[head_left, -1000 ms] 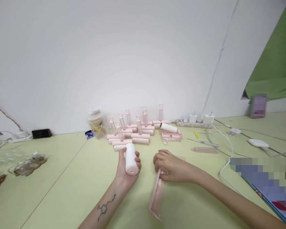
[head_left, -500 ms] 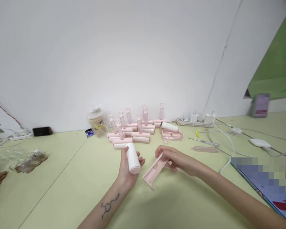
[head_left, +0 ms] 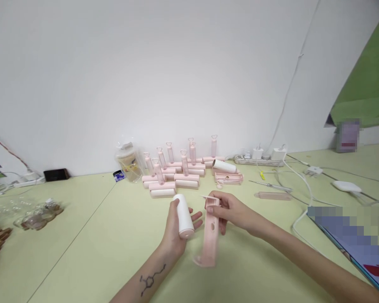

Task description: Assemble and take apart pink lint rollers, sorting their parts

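My left hand [head_left: 177, 229] is wrapped round a white roll [head_left: 183, 215], held above the pale green table [head_left: 91, 252] near the middle. My right hand [head_left: 229, 210] grips the upper end of a long pink plastic cover [head_left: 210, 235] that hangs down with its open side toward the roll. The two pieces are close, a small gap between them. Behind them stands a cluster of assembled pink rollers [head_left: 177, 170] with upright handles.
A clear bag of sticks [head_left: 128, 162] stands left of the rollers. A power strip [head_left: 259, 159], white cables [head_left: 300, 189], a screwdriver [head_left: 271, 186] and a loose pink handle [head_left: 273, 195] lie at the right. Small plastic bags [head_left: 34, 214] sit at the left.
My right hand has lifted the pink cover off the table and turned it upright beside the roll. My left hand has tilted the white roll and moved slightly right.
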Motion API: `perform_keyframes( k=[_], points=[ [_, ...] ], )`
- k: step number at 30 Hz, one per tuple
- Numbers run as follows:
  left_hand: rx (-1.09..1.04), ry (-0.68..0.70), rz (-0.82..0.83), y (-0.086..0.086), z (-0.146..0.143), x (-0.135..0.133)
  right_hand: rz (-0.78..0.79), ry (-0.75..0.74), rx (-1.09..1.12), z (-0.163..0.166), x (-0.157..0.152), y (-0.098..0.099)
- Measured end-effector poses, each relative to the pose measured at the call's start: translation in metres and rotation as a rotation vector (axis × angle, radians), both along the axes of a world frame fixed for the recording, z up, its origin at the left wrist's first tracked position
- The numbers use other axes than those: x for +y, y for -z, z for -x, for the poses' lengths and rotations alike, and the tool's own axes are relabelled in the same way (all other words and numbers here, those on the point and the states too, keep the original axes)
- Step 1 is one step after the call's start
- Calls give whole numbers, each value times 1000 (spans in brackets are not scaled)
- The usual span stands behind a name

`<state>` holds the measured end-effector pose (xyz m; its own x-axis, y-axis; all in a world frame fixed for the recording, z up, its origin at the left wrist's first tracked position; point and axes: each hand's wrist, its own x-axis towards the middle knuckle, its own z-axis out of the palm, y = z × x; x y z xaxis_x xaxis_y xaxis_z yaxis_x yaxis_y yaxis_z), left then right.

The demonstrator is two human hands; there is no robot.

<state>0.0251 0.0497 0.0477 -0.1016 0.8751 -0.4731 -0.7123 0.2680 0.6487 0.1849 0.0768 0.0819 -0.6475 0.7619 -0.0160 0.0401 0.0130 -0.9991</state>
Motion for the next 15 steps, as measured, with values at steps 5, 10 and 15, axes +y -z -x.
perform_keyframes(
  k=[5,10,15],
  points=[
    [43,104,-14,0,-11,-11,-76,146,-80,5,-6,2],
    [55,366,-165,-4,-19,-23,-123,192,-150,11,-5,11],
    [94,394,-243,-11,-25,-29,-139,225,-165,13,-4,17]
  ],
)
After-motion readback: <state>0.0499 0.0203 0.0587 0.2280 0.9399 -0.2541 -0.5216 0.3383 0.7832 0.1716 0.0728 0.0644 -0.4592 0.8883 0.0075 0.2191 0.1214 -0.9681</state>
